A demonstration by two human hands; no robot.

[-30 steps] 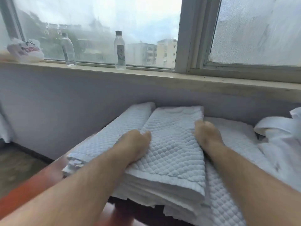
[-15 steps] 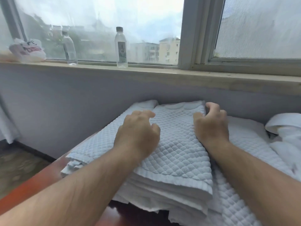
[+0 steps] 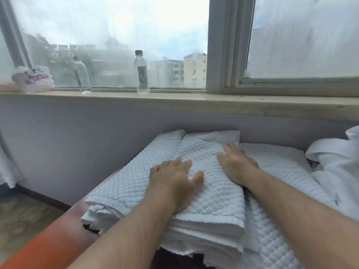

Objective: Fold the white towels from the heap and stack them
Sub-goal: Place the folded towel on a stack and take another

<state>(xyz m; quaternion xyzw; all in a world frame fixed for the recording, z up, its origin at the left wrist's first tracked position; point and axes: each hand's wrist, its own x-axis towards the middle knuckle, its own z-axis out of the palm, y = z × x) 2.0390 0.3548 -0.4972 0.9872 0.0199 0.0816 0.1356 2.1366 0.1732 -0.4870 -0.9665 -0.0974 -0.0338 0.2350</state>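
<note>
both palms flat on the folded towel

i am pressing my left hand (image 3: 172,179) flat on the top folded towel (image 3: 213,199), with my fingers straight and slightly spread and my thumb lying out to the side. my right hand (image 3: 236,164) is lying flat along the towel's right edge, fingers straight and close together. the towel is sitting on the stack (image 3: 124,191) of white quilted towels on the table (image 3: 58,243), below the windowsill (image 3: 233,102). another towel (image 3: 281,171) is lying spread just to the right, and the crumpled heap (image 3: 336,162) is sitting beyond it. a clear bottle (image 3: 141,72) and a second bottle (image 3: 81,74) are standing on the sill.
</note>
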